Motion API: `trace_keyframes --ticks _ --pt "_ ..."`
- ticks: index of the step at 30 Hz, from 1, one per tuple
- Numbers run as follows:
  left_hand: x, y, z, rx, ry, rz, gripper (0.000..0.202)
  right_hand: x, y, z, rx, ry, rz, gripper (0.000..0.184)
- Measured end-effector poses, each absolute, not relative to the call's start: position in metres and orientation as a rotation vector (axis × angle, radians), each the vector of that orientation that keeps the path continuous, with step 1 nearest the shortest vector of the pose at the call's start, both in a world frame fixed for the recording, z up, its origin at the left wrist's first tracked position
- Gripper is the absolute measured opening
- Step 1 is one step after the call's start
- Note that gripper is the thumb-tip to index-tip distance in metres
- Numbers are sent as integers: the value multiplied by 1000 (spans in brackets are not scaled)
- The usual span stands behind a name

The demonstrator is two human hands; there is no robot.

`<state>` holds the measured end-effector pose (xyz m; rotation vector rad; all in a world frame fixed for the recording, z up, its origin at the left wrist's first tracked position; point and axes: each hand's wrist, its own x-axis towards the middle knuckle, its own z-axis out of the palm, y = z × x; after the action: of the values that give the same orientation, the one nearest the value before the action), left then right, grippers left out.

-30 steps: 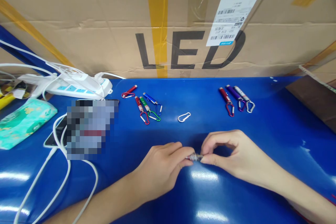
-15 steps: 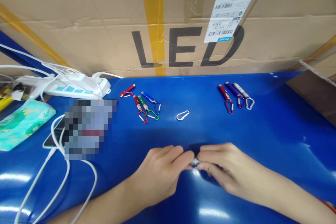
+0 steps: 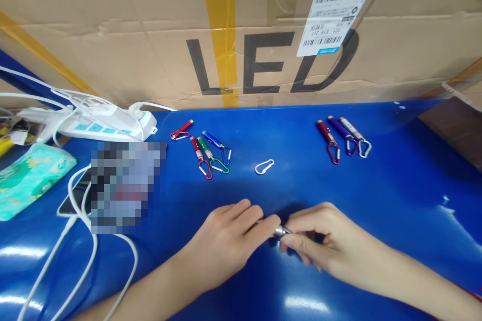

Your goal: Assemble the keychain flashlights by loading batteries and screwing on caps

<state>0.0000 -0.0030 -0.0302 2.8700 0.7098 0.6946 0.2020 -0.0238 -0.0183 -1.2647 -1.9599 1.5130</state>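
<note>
Low over the blue table, my left hand (image 3: 233, 241) is closed round a silver mini flashlight (image 3: 279, 231), most of which the fingers hide. Its ridged metal end sticks out to the right. There the thumb and fingertips of my right hand (image 3: 316, 235) pinch the thin tip of that end. A loose silver carabiner (image 3: 264, 166) lies on the table just beyond my hands. Farther left are a red mini flashlight (image 3: 196, 148), a green one (image 3: 204, 147) and a blue one (image 3: 212, 139), each with a carabiner clipped on.
Another red flashlight (image 3: 182, 129) lies at back left. Red (image 3: 326, 133), purple (image 3: 338, 128) and white flashlights (image 3: 351, 129) lie at back right. A cardboard box (image 3: 150, 35) walls off the back. Left stand a power strip (image 3: 101, 125), white cables (image 3: 96, 241) and a tissue pack (image 3: 33, 178).
The flashlight stays between both hands. My right fingers have shifted their pinch on its end and spread a little lower, and the left fingers have lifted slightly. The view has shifted a little.
</note>
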Motion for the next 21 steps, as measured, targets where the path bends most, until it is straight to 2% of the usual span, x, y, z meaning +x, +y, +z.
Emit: trace_keyframes --ticks 4,9,12,17,21 --pt "0 -6 -31 2798 664 652 33 203 -23 -15 -1308 -1889 1641 30" --pt "3 -8 -31 2689 683 697 23 201 -23 -14 -1274 -1874 1670 34" --pt "5 -7 -31 2628 794 727 22 201 -22 -17 -1260 -2023 1297 36" --pt "6 -6 -30 2463 918 698 17 204 -25 -24 -1165 -2098 477 19" --pt "6 -6 -29 2364 901 695 17 209 -31 -29 -1058 -2158 245 15"
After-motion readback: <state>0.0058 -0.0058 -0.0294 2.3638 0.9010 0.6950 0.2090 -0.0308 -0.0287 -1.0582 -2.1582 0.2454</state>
